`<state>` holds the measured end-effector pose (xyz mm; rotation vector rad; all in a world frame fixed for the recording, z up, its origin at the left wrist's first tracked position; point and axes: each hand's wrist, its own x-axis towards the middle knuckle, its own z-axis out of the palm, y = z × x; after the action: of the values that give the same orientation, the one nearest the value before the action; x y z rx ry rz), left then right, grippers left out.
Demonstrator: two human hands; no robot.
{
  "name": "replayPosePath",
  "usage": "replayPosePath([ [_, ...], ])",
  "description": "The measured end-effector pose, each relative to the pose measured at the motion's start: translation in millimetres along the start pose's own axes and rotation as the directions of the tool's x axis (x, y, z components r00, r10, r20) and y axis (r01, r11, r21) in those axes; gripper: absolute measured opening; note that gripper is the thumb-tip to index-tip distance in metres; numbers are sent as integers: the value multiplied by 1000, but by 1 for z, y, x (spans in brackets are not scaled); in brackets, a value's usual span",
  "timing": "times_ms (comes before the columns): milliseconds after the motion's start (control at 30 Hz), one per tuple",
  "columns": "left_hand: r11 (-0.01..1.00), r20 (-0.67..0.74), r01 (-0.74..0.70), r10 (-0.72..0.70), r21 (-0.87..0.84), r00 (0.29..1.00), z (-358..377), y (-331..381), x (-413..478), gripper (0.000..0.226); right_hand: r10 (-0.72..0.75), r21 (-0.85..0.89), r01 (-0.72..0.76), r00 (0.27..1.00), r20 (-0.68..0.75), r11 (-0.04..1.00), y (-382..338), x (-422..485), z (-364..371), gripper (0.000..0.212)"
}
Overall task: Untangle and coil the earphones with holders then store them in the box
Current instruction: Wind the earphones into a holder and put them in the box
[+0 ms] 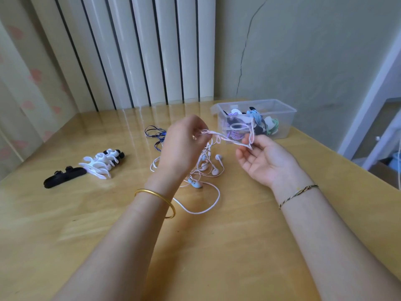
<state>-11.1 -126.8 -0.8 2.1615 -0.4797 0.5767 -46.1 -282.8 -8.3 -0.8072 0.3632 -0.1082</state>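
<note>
My left hand [184, 144] is raised over the table and pinches a pale pink earphone cord [225, 139] between its fingertips. The cord runs right to my right hand [262, 157], which lies palm up with relaxed fingers; the cord loops over its index finger. Below both hands a tangle of white and pink earphones [208, 168] hangs down onto the wooden table [108, 224], one cord trailing in a loop toward me. A clear plastic box [282, 118] at the back right holds several coiled earphones. White holders [98, 164] and a black holder [63, 177] lie at the left.
A dark blue earphone cord [157, 134] lies behind my left hand. White vertical pipes and a wall stand right behind the table's far edge. The table's right edge runs diagonally past the box.
</note>
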Motion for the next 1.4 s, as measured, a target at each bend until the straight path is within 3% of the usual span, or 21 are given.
replayPosePath([
  [200,961,60,161,-151,-226,987,-9,-7,5,11,18,173,-2,996,-89,985,-3,8,-5,20],
  [267,941,62,202,-192,-273,979,-12,-9,6,8,-72,-91,66,995,-70,994,-3,5,-3,23],
  [300,936,65,198,-187,-292,980,-13,-9,6,8,-166,-344,146,986,-30,928,0,3,-2,23],
  [367,930,90,162,-140,-331,986,-16,-5,6,10,-325,-692,353,929,179,630,9,-3,2,19],
  [433,920,105,119,-86,-372,991,-19,1,7,12,-297,-769,478,876,381,424,20,-4,6,34],
  [500,909,101,86,-49,-407,994,-21,6,8,14,-274,-773,532,845,459,346,26,-4,9,27],
  [567,907,106,69,-28,-416,994,-22,7,8,14,-368,-680,618,784,499,394,23,-6,12,12],
  [667,933,189,117,-54,-339,980,-15,0,6,10,-518,-534,685,727,452,496,13,-10,14,23],
  [733,954,254,138,-68,-267,965,-8,-6,2,10,-515,-457,635,772,372,622,12,-9,15,27],
  [833,939,345,162,-51,-302,937,-3,-10,-1,14,-407,-169,466,866,291,869,6,-9,16,32],
  [867,956,388,154,-48,-249,920,-2,-13,-1,22,-385,-89,426,875,292,900,3,-9,15,33],
  [933,997,457,71,-71,17,887,1,-20,-1,33,-363,14,378,875,322,925,-3,-10,13,33],
  [1000,969,467,-17,-103,245,878,4,-28,-3,29,-357,58,359,872,333,931,-7,-9,11,33],
  [1100,936,391,1,-148,353,909,3,-35,-1,18,-377,-40,396,898,228,918,-10,-10,8,29],
  [1200,939,312,25,-139,344,940,0,-35,2,13,-410,-361,426,904,126,829,-5,-8,5,19],
  [1300,953,399,30,-154,300,904,1,-32,1,10,-399,-438,418,906,139,796,3,-7,8,17],
  [1400,902,491,-18,-218,431,843,5,-36,-2,18,-423,-479,458,887,187,749,6,-10,9,17],
])
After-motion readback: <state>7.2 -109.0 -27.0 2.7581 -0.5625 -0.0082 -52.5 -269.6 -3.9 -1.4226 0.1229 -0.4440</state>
